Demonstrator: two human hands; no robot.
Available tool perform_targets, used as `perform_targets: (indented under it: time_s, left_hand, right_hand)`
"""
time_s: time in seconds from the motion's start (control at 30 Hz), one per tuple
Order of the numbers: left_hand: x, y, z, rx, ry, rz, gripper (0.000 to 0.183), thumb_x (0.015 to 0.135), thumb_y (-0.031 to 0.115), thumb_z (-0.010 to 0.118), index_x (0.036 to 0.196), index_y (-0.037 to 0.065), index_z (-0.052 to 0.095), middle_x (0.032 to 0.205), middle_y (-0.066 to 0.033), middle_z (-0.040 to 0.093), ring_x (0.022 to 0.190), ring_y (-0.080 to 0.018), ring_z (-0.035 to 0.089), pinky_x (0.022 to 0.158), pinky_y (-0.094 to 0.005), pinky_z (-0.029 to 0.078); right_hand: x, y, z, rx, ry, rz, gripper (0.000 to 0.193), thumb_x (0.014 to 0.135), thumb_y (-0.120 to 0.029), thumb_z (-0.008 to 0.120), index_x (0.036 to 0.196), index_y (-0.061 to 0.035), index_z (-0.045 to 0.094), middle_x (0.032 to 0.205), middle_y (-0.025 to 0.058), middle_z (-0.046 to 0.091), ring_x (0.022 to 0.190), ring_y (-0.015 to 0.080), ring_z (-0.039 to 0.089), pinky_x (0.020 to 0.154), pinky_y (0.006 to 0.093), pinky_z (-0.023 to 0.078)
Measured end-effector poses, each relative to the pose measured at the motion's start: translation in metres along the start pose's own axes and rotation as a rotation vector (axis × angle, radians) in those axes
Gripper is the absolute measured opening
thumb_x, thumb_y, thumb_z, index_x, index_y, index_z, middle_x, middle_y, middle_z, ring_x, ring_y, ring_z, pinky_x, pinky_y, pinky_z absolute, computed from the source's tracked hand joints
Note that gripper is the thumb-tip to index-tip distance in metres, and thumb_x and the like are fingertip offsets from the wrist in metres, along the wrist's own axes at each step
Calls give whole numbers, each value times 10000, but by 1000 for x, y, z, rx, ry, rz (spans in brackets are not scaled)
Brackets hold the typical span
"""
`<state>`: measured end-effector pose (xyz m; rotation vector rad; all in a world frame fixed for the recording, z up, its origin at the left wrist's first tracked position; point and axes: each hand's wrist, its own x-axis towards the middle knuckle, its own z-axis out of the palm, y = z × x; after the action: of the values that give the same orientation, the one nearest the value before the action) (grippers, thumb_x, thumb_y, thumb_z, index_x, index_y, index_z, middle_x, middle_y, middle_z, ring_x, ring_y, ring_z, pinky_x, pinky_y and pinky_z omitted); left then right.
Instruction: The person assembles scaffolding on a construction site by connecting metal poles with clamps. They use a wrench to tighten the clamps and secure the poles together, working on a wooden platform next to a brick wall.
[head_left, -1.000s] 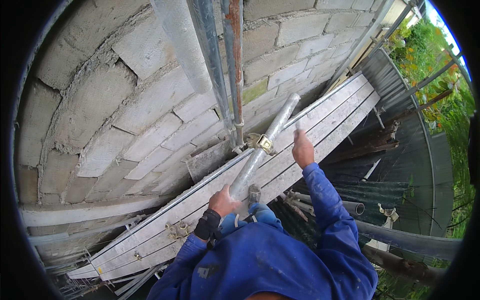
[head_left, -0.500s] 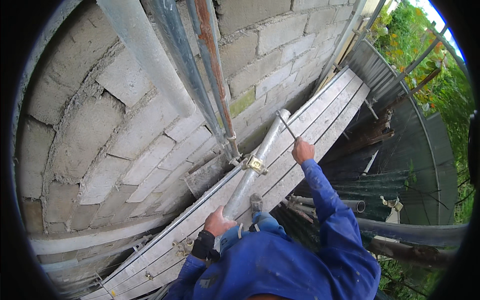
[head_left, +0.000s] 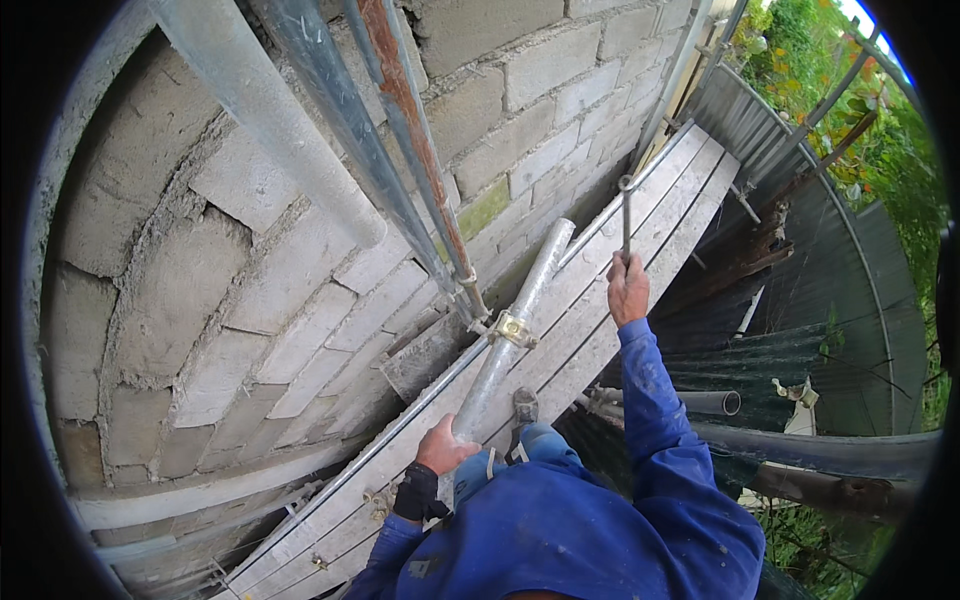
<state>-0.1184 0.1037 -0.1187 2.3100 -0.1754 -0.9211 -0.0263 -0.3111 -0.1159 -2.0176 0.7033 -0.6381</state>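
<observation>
Pipe (head_left: 495, 368), clasped at its near end by the left hand (head_left: 446, 447) over the planks (head_left: 585, 350), is best held steady whenever the tool (head_left: 627, 215), gripped in the right hand (head_left: 628, 288), is set squarely on the clamp (head_left: 512, 328).

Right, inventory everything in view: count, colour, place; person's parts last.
Block wall: one, grey, left
Poles: three, grey, one rusty, upper left
Pipe: one, silver, centre
Clamp: one, brassy, on pipe
Tool: one, grey, right of pipe
Boards: several, pale grey, underfoot
Other clamps: few, brassy, lower left, right
Sheeting: uncounted, grey, right
Plants: many, green, upper right
Other pipes: several, mostly grey, lower right
Left hand: one, bare, on pipe
Right hand: one, bare, gripping tool
Sleeves: two, blue, bottom
</observation>
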Motion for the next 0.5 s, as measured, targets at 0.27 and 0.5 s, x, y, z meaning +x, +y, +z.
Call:
perform_targets:
  time_s: [0.27,0.5]
  left_hand:
    - [-7,16,-8,-145,-112,151,636,692,322,823,1156,-33,571,963,-149,688,858,-244,669,801,-364,525]
    - [-24,8,-7,-353,-213,74,669,699,274,822,1237,-31,567,1039,-123,665,893,-211,641,811,-334,505]
  right_hand:
    - [47,90,25,-722,-277,37,246,999,-262,509,1087,-40,570,812,241,668,782,423,669,689,477,510]
    - [55,-17,-2,212,267,-7,241,999,-266,507,1071,-44,564,820,218,672,793,400,666,662,439,494]
